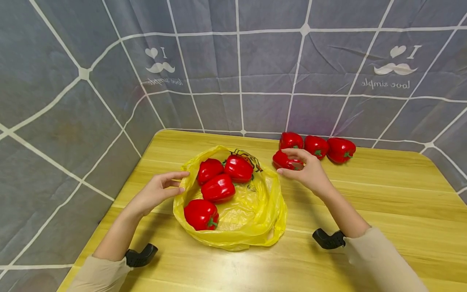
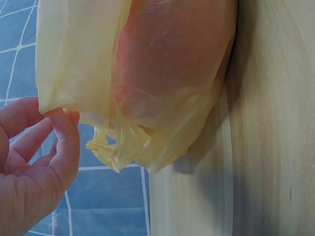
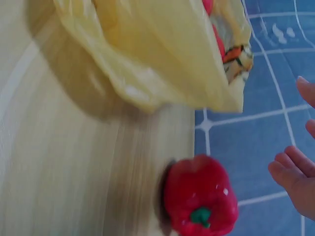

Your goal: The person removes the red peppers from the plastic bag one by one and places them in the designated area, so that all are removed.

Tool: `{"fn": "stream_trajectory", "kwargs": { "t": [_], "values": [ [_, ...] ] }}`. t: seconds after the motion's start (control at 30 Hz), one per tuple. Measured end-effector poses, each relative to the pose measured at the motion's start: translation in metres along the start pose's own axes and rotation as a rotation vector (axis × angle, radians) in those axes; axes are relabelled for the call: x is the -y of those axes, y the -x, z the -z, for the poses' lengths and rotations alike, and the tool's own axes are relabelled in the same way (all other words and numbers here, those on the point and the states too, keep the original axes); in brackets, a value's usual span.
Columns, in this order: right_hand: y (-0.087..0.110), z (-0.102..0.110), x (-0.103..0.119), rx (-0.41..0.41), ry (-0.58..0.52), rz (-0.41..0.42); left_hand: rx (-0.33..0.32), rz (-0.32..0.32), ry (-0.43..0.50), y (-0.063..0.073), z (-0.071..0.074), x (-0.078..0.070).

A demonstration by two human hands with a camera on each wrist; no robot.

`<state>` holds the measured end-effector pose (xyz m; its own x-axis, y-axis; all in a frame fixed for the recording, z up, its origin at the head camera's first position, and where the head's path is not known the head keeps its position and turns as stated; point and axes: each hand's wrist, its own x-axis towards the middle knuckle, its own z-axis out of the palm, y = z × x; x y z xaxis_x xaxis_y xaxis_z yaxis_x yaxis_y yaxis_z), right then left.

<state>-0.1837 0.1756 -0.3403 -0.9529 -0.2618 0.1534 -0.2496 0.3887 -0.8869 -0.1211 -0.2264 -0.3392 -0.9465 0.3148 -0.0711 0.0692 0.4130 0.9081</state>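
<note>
A four-pepper bag is pinched by the left hand, another pepper ten o'clock from the half-spread, seemingly empty right hand.

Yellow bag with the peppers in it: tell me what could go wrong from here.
The left hand pinches just one side of the yellow bag, so its thin opposite rim could sag or fold inward.

The right hand is at a glossy pepper close in front of another pepper; a clumsy grasp might slip or knock that one.
</note>
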Motion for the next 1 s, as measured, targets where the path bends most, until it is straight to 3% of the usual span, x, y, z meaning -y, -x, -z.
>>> {"fn": "stream_trajectory", "kwargs": {
  "t": [0.27,0.53,0.8,1.0],
  "values": [
    [0.008,-0.025,0.016,0.087,-0.047,0.066,0.003,0.005,0.004,0.001,0.001,-0.002],
    [0.009,-0.052,0.025,0.187,-0.066,0.076,-0.009,0.015,0.004,0.002,-0.001,-0.003],
    [-0.006,-0.065,0.046,0.3,-0.022,0.156,-0.01,0.014,0.004,0.0,-0.001,-0.004],
    [-0.023,-0.07,0.059,0.41,0.02,0.171,-0.006,0.017,0.014,0.0,-0.002,-0.005]
  ]
}}
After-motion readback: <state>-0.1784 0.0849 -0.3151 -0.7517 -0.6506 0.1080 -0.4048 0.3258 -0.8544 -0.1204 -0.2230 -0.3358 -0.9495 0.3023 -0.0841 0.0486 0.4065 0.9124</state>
